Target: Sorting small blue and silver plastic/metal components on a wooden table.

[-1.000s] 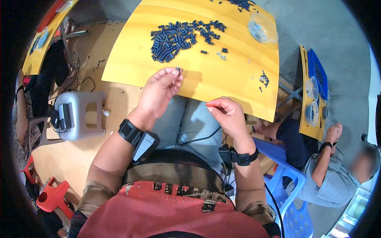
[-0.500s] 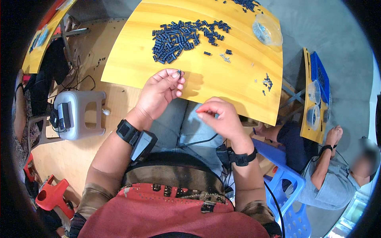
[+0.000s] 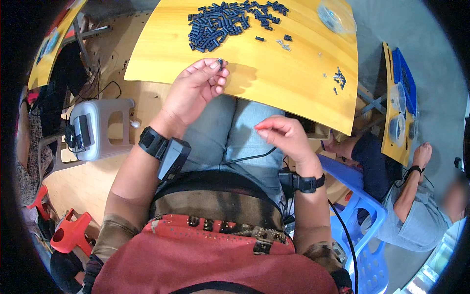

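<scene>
1. We see a small dark part (image 3: 220,64) held up above the near edge of the yellow tabletop (image 3: 298,83); every clock direction below runs from it.
2. Our left hand (image 3: 195,84) pinches that part between thumb and forefinger, the other fingers loosely curled.
3. Our right hand (image 3: 289,140), apart from the left, hangs between 4 and 5 o'clock, over our lap. Its thumb and forefinger nearly meet; we cannot tell whether they grip anything.
4. At 12 o'clock we have a heap of black cylindrical pieces (image 3: 210,25).
5. At 2 o'clock lie a lone black piece (image 3: 260,38) and, farther out, a clear plastic tub (image 3: 337,17) near the table's edge.
6. Between 2 and 3 we find small pale bits (image 3: 284,45).
7. At 3 o'clock there is a cluster of dark screw-like pieces (image 3: 339,77).
8. Farther off, a seated co-worker (image 3: 416,220) is at 4, a blue plastic stool (image 3: 374,208) between 4 and 5, a grey plastic stool (image 3: 98,122) at 8.
</scene>
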The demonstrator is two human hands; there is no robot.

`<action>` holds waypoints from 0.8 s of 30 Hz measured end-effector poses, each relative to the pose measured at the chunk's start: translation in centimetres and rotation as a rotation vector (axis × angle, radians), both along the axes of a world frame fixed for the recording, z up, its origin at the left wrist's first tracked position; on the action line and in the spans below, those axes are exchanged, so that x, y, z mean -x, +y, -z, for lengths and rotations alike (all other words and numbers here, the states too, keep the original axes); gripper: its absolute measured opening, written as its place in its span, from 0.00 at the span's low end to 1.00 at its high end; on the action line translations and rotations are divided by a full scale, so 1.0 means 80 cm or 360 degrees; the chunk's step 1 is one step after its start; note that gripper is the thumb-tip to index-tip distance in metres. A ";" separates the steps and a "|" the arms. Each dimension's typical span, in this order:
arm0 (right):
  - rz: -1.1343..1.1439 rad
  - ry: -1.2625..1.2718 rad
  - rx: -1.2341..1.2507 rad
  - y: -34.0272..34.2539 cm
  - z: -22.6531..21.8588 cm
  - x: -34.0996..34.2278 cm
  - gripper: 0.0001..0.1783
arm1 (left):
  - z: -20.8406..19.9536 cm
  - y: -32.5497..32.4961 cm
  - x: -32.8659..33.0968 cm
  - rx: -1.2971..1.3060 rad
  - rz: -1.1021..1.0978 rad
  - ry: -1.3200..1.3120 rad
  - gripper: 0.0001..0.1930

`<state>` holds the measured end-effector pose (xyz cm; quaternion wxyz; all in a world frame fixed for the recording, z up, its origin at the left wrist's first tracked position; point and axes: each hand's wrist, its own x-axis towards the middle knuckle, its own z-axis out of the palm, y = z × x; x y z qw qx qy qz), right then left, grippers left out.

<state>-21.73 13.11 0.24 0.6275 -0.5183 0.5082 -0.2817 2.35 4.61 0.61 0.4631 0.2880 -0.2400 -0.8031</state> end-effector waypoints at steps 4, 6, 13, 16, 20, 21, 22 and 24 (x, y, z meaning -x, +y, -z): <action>0.0162 0.0023 0.0133 0.009 0.003 0.014 0.07 | -0.002 0.015 -0.010 0.0039 0.0073 -0.0179 0.07; 0.0122 0.0120 0.0206 0.015 0.005 0.011 0.06 | -0.007 0.021 -0.014 0.0068 0.0088 -0.0327 0.08; -0.0415 0.0886 0.1169 0.007 -0.003 -0.069 0.06 | -0.002 0.020 -0.023 0.0069 0.0038 -0.0272 0.10; -0.0574 0.1407 0.1216 0.008 0.001 -0.099 0.06 | -0.003 0.023 -0.020 0.0069 0.0060 -0.0294 0.10; -0.0589 0.1550 0.1235 0.007 0.021 -0.110 0.05 | 0.007 0.027 -0.019 0.0059 0.0082 -0.0228 0.08; -0.0586 0.1558 0.1207 0.006 0.024 -0.112 0.05 | 0.008 0.027 -0.019 0.0022 0.0063 -0.0217 0.08; -0.0588 0.1568 0.1215 0.006 0.026 -0.114 0.05 | 0.007 0.028 -0.020 -0.0005 0.0041 -0.0196 0.08; -0.0519 0.1595 0.1234 0.008 0.029 -0.120 0.04 | 0.005 0.028 -0.021 -0.0009 0.0041 -0.0179 0.09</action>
